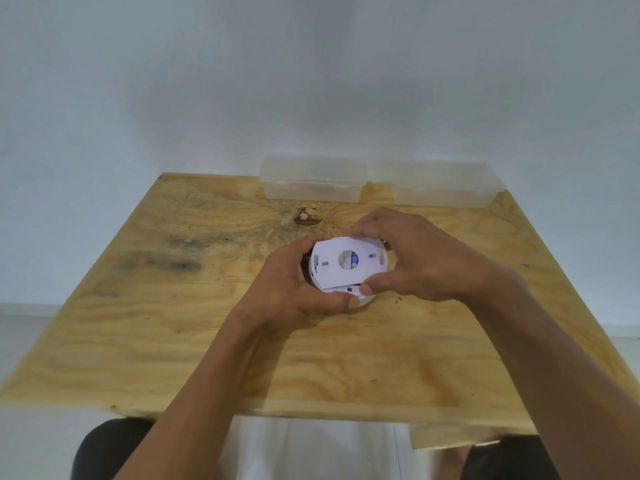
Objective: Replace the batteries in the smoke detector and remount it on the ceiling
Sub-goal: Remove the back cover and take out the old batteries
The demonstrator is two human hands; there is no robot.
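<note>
A person sits at a plywood bench [138,323] and holds a white round smoke detector [346,268] with both hands, just above the middle of the bench top. The detector's back side faces up toward the camera. On it lies the flat white mounting plate [332,273], which sits a little crooked, so that a strip of the detector body shows under its near edge. The plate has a round hole in its centre, and through this hole a battery [355,260] with a blue label is visible inside the detector. The left hand [294,289] is curled around the left side of the detector, with the thumb pressed on the near rim; its grip is closed on the detector body. The right hand [419,258] comes from the right, its fingers curved over the far edge of the plate and its thumb on the near edge, so its grip is clamped on the plate. At the far edge of the bench, close to the white wall [311,81], stand two clear plastic boxes with closed lids, the left box [311,183] and the right box [446,188], side by side and well apart from the hands. A dark knot [306,216] in the wood lies between the left box and the detector.
</note>
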